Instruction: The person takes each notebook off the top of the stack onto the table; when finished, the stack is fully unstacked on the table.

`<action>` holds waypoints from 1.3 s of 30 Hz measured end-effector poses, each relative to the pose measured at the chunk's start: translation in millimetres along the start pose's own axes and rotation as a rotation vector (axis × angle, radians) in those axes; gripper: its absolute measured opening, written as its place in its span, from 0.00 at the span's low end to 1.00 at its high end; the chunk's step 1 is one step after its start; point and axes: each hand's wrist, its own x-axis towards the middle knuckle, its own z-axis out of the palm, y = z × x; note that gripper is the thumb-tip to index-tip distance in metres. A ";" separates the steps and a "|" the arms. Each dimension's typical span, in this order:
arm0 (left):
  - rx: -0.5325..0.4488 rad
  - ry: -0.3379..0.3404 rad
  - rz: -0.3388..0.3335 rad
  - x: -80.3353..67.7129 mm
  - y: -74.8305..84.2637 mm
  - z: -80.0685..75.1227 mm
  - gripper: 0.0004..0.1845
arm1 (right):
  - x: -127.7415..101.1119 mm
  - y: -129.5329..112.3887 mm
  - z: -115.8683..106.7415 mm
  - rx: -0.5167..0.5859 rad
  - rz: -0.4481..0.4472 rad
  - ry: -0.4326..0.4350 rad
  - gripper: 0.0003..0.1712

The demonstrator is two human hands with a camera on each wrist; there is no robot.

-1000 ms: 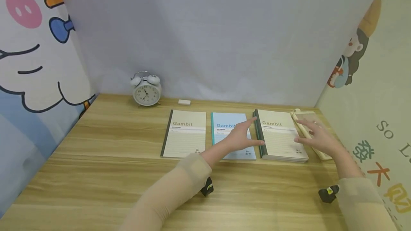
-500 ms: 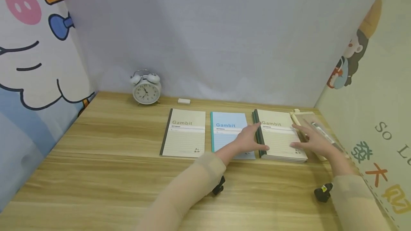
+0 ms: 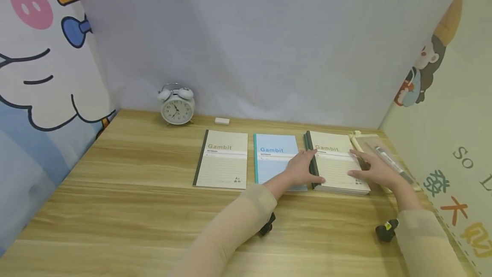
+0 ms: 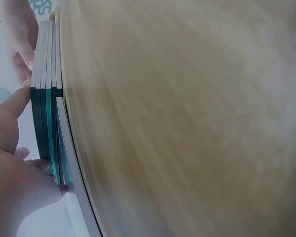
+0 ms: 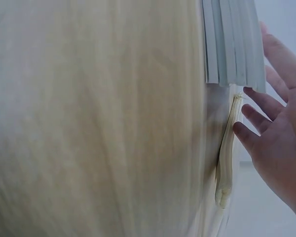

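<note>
A stack of several notebooks (image 3: 333, 160), a cream "Gambit" cover uppermost with a dark spine, lies at the right side of the table. My left hand (image 3: 301, 168) grips its spine side; in the left wrist view the thumb is at the cover's corner and the fingertips reach low on the spine (image 4: 48, 128). My right hand (image 3: 374, 169) is at the stack's opposite edge, thumb over the cover. In the right wrist view its fingers are spread, fingertips close beside the page edges (image 5: 232, 44). Partly behind the left hand lies a blue notebook (image 3: 273, 144).
A cream notebook (image 3: 221, 163) lies left of the blue one. At the back stand a white alarm clock (image 3: 177, 110) and a small white block (image 3: 222, 121). Beside the right hand lies a cream pouch (image 3: 359, 140) with a marker (image 3: 388, 159). Walls bound the table (image 3: 127, 217).
Both hands have closed in on the stack from its two sides, the left moving right and slightly down. The marker has come into view beside the right hand. The notebooks stay in place.
</note>
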 end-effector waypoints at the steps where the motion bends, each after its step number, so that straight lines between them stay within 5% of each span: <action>1: 0.001 0.000 0.000 0.3 -0.1 0.2 0.49 | -0.4 -0.4 -0.5 0.004 -0.002 0.002 0.49; 16: -0.072 0.009 0.003 -0.8 0.8 -0.2 0.49 | -1.5 -6.2 -4.8 0.059 -0.037 0.037 0.45; 28: -0.275 0.020 0.081 -2.7 4.7 -4.7 0.45 | -3.0 -4.9 -5.2 0.089 -0.064 0.066 0.42; 39: -0.388 0.105 0.035 -3.4 7.2 -8.2 0.53 | -4.7 -20.0 -12.1 0.089 -0.016 0.067 0.42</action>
